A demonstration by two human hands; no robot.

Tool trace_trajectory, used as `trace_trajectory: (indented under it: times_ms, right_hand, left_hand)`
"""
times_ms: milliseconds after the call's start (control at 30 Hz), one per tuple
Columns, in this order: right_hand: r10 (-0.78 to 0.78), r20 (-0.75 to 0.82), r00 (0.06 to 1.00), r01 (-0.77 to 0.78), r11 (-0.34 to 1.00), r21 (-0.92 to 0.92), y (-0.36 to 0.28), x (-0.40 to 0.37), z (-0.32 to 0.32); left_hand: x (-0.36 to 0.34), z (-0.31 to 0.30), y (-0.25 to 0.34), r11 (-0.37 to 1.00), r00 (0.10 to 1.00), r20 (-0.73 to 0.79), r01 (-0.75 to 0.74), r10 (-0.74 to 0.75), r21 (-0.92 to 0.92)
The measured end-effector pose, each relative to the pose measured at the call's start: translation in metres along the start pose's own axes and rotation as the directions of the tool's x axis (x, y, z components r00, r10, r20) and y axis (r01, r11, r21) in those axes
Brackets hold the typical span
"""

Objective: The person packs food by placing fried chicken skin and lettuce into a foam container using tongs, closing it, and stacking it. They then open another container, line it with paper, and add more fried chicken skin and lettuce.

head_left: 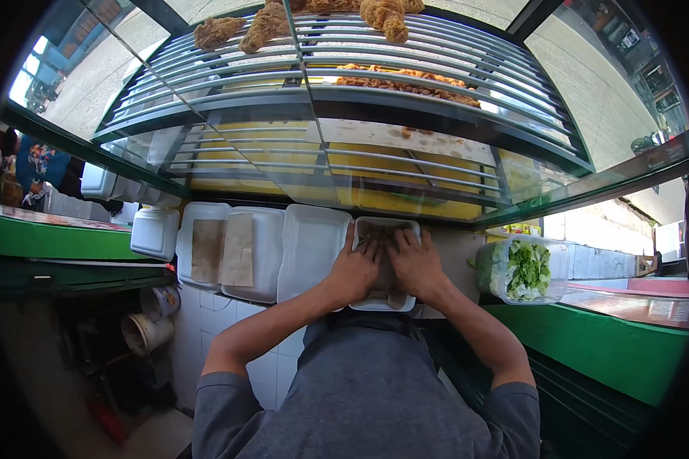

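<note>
An open white foam takeaway box (312,243) lies in front of me, its bare half on the left. Dark brown paper (383,281) lines the right half. My left hand (357,264) rests on this paper with its fingers stretched out. Beside it, my right hand (416,266) also lies on the paper, fingers extended and apart. The fingertips of both hands come close together near the far end of the box. Just left is a second open foam box (265,229) with a brown paper sheet (238,249) across its middle.
Closed foam boxes (155,233) are stacked at the left. A clear plastic tub of chopped lettuce (528,269) stands to the right. Ahead is a glass display case with fried chicken (385,17) on a metal rack (245,70). Buckets (142,334) sit low at left.
</note>
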State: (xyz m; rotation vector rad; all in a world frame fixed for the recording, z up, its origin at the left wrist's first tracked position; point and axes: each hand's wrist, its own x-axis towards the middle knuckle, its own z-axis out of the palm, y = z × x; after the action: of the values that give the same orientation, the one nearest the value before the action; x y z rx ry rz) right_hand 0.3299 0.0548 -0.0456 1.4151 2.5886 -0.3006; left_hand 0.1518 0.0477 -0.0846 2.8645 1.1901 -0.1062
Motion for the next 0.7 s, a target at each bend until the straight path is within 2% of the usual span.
trace_trajectory:
  times_ms: [100,200,300,333,433,533,700]
  right_hand:
    - [-0.041,-0.080,0.996,0.035,0.996,-0.079,0.001,-0.010,0.014]
    - [-0.053,-0.089,0.995,0.044,0.994,-0.096,-0.002,-0.021,0.031]
    - [-0.046,-0.029,0.999,0.045,0.999,-0.022,-0.002,-0.026,0.030]
    - [-0.039,0.059,0.997,0.039,0.999,0.001,-0.002,-0.025,0.025]
    - [-0.007,0.020,1.000,0.006,0.999,0.050,-0.007,-0.024,0.026]
    - [0.085,-0.056,0.995,-0.075,0.984,0.160,-0.014,-0.017,0.033]
    - [0.120,-0.098,0.988,-0.101,0.978,0.185,-0.019,-0.017,0.032]
  left_hand:
    - [-0.007,0.001,0.002,0.998,0.999,-0.033,0.006,-0.008,-0.056]
    - [-0.011,-0.002,0.011,0.998,0.999,-0.039,0.034,-0.036,-0.052]
    - [-0.009,-0.001,0.018,0.998,0.997,-0.040,0.059,-0.060,-0.039]
    - [-0.007,0.000,0.020,0.997,0.997,-0.036,0.067,-0.069,-0.044]
    - [-0.004,0.003,0.020,0.997,0.997,-0.002,0.071,-0.071,-0.008]
    - [-0.012,-0.009,0.018,0.995,0.996,-0.021,0.083,-0.084,-0.059]
    - [-0.021,-0.018,0.022,0.973,0.986,-0.010,0.165,-0.169,-0.159]
